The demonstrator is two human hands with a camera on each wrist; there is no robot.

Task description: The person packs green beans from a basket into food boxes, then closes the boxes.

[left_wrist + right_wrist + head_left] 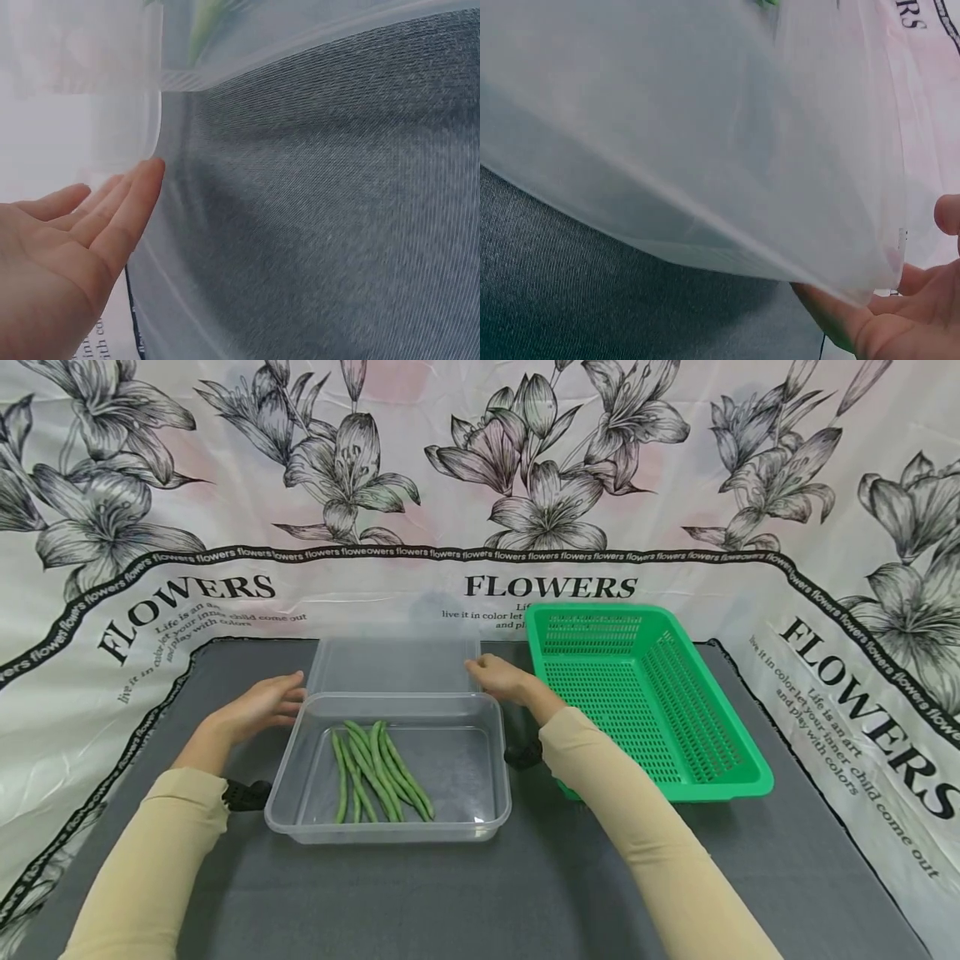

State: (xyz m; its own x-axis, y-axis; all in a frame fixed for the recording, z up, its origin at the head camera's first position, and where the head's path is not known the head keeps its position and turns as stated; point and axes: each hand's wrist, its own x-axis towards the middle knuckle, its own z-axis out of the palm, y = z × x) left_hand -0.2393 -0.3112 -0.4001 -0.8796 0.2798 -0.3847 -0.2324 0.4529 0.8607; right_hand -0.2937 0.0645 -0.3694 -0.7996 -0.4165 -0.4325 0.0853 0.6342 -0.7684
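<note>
A clear rectangular plastic container (pixel 390 833) stands on the grey cloth, with several green beans (pixel 375 768) lying inside it. Behind its far rim is a translucent flat lid (pixel 393 664). My left hand (pixel 262 706) is at the lid's left edge; in the left wrist view its extended fingertips meet a translucent corner. At the lid's right edge is my right hand (pixel 501 678). In the right wrist view, its fingers (pixel 836 311) touch the translucent edge from below, and the thumb stands apart from it.
A green perforated plastic basket (pixel 738 777) stands to the right, beyond my right forearm. The grey cloth (pixel 420 902) covers the table. A white flower-printed cloth (pixel 420 518) hangs at the back and sides.
</note>
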